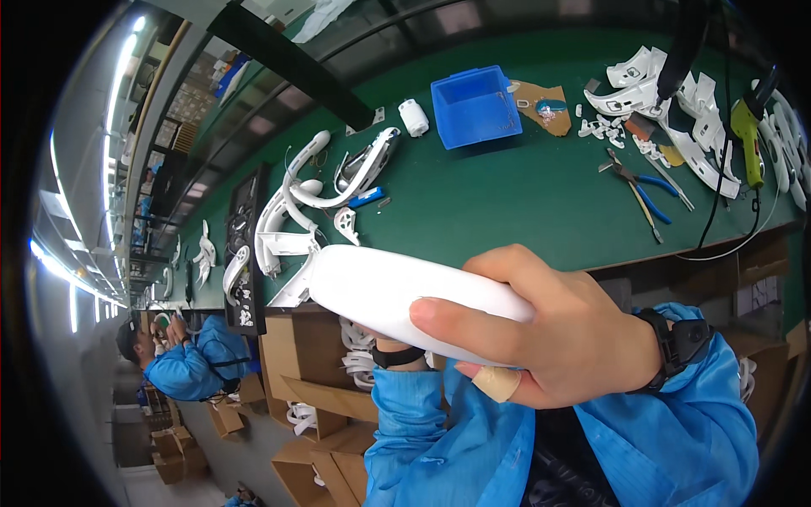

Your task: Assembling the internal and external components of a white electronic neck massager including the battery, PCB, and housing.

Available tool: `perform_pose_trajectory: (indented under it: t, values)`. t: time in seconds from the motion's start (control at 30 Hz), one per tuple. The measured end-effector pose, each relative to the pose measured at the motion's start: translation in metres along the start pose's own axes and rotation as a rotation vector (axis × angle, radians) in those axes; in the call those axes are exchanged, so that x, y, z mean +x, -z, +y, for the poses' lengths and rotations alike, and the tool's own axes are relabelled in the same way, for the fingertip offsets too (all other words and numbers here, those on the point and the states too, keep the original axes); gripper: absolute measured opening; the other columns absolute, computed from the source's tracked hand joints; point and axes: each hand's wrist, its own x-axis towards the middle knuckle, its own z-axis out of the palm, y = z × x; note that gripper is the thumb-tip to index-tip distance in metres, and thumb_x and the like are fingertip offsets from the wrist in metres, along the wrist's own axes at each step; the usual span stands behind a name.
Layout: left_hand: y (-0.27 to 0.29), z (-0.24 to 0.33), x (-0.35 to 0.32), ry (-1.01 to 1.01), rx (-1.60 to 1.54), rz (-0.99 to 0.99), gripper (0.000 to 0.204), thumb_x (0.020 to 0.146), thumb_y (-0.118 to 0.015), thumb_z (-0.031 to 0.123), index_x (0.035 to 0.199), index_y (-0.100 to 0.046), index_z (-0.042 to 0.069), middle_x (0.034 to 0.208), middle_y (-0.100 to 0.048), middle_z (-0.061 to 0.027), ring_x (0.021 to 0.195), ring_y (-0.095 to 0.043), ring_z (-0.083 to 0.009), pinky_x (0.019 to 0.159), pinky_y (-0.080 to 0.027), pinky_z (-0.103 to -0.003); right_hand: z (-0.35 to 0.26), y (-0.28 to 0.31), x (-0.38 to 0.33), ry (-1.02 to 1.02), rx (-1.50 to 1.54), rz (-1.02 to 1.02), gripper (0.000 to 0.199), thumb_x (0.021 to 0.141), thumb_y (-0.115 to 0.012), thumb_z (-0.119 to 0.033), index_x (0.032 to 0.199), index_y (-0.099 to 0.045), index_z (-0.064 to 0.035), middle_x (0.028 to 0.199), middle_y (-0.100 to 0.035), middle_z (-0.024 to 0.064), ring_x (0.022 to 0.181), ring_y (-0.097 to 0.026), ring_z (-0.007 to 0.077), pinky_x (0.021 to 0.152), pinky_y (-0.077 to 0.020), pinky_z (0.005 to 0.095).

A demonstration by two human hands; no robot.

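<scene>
Right hand [583, 338] has its fingers closed on the right end of a smooth white housing [397, 296], held up around the front edge of the green surface [490, 203]; left hand [389, 343] is mostly hidden behind it, can't tell if its fingers grip. Step in hand looks like handling or checking the housing, with loose white parts [272, 215] toward the surface's left end; next move probably calls for a steady hold, clear of that front edge.

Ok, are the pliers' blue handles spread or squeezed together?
Spread: on the pliers, the blue handles fan apart toward their ends.
</scene>
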Motion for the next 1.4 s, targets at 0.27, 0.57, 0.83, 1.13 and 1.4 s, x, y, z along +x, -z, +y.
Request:
perform_pose_trajectory:
  t: [0.27, 0.57, 0.83, 1.13, 1.4]
  values:
    - [0.026, 0.005, 0.045, 0.298, -0.552, -0.640, 0.025, 0.110, -0.041, 0.029, 0.089, -0.042, 0.015, 0.067, -0.038, 0.0027, 0.061, -0.034, -0.0098, 0.063, -0.033, -0.027, -0.005, -0.023, -0.009, 0.026, 0.105, 0.109, 0.091, 0.071, -0.090, -0.013, 0.149, -0.043, -0.0187, 0.124, -0.062, 0.0215, 0.093, -0.070, 0.0347, 0.068, -0.0586, 0.0353]
    - [0.040, -0.011, 0.062, 0.291, -0.602, -0.736, 0.024, 0.108, -0.050, 0.026, 0.088, -0.046, 0.013, 0.066, -0.045, 0.0032, 0.059, -0.039, -0.0088, 0.063, -0.038, -0.027, -0.003, -0.028, -0.016, 0.021, 0.111, 0.133, 0.087, 0.071, -0.090, -0.011, 0.146, -0.044, -0.0123, 0.120, -0.065, 0.0208, 0.092, -0.070, 0.0348, 0.071, -0.0588, 0.0365]
    - [0.040, -0.019, 0.074, 0.313, -0.693, -0.957, 0.013, 0.098, -0.065, 0.016, 0.093, -0.055, 0.010, 0.073, -0.063, 0.0025, 0.064, -0.057, -0.0081, 0.066, -0.043, -0.026, -0.005, -0.021, -0.012, 0.094, 0.073, 0.036, 0.090, 0.067, -0.091, -0.009, 0.145, -0.045, -0.0125, 0.122, -0.063, 0.0212, 0.093, -0.069, 0.0354, 0.072, -0.0584, 0.0376]
    - [0.045, -0.040, 0.095, 0.242, -0.854, -1.204, 0.018, 0.107, -0.054, 0.025, 0.098, -0.055, 0.010, 0.075, -0.060, 0.0021, 0.070, -0.060, -0.0086, 0.075, -0.046, -0.026, -0.012, -0.030, -0.015, 0.003, 0.195, 0.073, 0.091, 0.066, -0.092, -0.011, 0.144, -0.047, -0.0082, 0.120, -0.065, 0.0182, 0.094, -0.070, 0.0346, 0.072, -0.0583, 0.0367]
    - [0.043, -0.036, 0.076, 0.253, -0.839, -0.991, 0.013, 0.099, -0.063, 0.020, 0.094, -0.056, 0.010, 0.073, -0.062, 0.0028, 0.066, -0.058, -0.0073, 0.072, -0.048, -0.027, -0.011, -0.034, -0.014, 0.025, 0.166, 0.082, 0.090, 0.066, -0.092, -0.011, 0.144, -0.046, -0.0071, 0.119, -0.066, 0.0191, 0.097, -0.070, 0.0354, 0.074, -0.0591, 0.0369]
